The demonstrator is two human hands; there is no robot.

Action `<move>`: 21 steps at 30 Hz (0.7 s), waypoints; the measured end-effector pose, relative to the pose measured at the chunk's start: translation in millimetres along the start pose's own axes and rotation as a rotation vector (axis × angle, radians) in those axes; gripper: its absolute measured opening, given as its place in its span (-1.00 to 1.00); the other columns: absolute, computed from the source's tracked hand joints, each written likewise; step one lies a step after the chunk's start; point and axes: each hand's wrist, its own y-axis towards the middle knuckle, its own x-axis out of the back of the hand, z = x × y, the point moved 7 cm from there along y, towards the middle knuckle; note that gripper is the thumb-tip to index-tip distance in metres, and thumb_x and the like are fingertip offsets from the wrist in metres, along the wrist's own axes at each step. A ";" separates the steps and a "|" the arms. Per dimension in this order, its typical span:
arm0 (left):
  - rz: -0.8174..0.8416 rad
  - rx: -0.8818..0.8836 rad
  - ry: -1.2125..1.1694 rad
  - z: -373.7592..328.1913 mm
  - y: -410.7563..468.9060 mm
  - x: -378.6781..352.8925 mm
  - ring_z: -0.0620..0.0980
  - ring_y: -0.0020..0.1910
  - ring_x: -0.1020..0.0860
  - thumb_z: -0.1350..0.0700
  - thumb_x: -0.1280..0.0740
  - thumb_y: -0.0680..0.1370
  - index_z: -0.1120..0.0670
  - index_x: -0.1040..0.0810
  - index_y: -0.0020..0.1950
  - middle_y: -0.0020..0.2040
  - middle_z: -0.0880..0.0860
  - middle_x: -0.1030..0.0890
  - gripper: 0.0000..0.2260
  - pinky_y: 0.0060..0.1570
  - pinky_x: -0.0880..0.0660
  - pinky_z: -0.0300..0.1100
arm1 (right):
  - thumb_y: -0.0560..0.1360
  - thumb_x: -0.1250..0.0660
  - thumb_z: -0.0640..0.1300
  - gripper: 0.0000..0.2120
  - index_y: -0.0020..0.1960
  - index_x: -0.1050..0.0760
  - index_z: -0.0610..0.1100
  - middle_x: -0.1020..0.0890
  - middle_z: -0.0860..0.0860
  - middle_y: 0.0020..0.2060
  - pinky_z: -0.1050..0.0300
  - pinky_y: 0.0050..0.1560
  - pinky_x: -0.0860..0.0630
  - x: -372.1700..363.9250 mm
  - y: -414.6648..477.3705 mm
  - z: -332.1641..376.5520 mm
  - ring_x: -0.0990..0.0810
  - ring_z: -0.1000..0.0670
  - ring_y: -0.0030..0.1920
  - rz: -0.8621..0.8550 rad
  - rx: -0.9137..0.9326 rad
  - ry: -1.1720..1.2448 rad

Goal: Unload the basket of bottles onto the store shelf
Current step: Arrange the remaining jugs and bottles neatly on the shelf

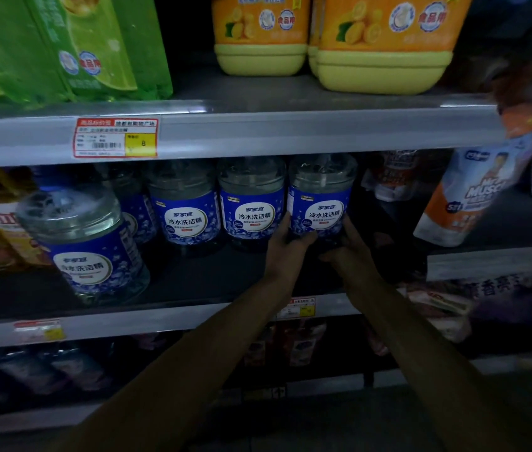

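Head view: the bottle (321, 197) stands at the right end of a row of like bottles, at the back of the middle shelf (192, 282) and just beside its neighbour (251, 203). The hands cover its base, so full seating on the shelf cannot be confirmed. The basket is not in view. Risk: letting go before the base sits flat may tip the bottle. A push to the left may knock the neighbour, and a swing to the right may strike the pouch (473, 203). The left hand (284, 244) grips the bottle's lower left side, with the thumb raised along the label and the fingers (305, 238) curled under the base. The right hand (349, 244) grips the lower right side, also curled closely round it.
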 end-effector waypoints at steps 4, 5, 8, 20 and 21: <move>-0.001 -0.001 0.014 1.4 3.6 1.3 0.01 0.35 -0.56 0.30 -0.39 0.58 0.00 -0.47 0.53 0.35 -0.01 -0.62 -0.48 0.46 -0.44 0.07 | 0.39 -0.24 -0.62 -0.08 0.59 -0.31 0.06 -0.63 0.06 0.26 0.20 -0.05 -0.63 -1.8 2.1 1.0 -0.63 0.03 0.21 0.021 0.027 -0.035; -0.001 -0.004 0.020 2.1 4.1 2.7 0.00 0.35 -0.56 0.29 -0.40 0.57 0.00 -0.47 0.53 0.35 -0.01 -0.62 -0.47 0.45 -0.45 0.07 | 0.39 -0.26 -0.62 -0.10 0.58 -0.32 0.05 -0.64 0.06 0.26 0.21 -0.05 -0.63 -2.0 1.8 2.1 -0.64 0.03 0.21 0.021 0.033 -0.035; 0.038 -0.030 0.079 -1.8 0.9 4.3 -0.08 0.30 -0.58 0.27 -0.40 0.58 -0.01 -0.51 0.45 0.30 -0.06 -0.63 -0.55 0.42 -0.48 0.00 | 0.45 -0.37 -0.52 -0.27 0.47 -0.42 0.07 -0.64 0.00 0.26 0.14 0.06 -0.64 1.3 -0.3 6.6 -0.63 -0.02 0.24 -0.012 0.053 -0.076; 0.093 -0.369 0.870 -41.1 -56.3 66.9 -0.05 0.44 -0.43 -0.02 -0.41 0.58 -0.08 -0.35 0.58 0.49 -0.04 -0.45 -0.43 0.40 -0.47 -0.01 | 0.47 -0.52 0.08 -0.22 0.58 -0.28 -0.05 -0.43 -0.10 0.45 0.03 0.36 -0.46 -9.5 -53.7 40.1 -0.45 -0.12 0.43 0.016 0.352 -1.022; 0.092 -0.394 0.942 -44.1 -63.9 73.3 -0.04 0.46 -0.42 -0.05 -0.41 0.59 -0.10 -0.33 0.59 0.50 -0.04 -0.43 -0.41 0.38 -0.48 0.00 | 0.47 -0.51 0.11 -0.19 0.60 -0.26 -0.05 -0.40 -0.11 0.48 -0.01 0.39 -0.46 -15.1 -59.1 41.8 -0.42 -0.13 0.45 0.043 0.366 -1.042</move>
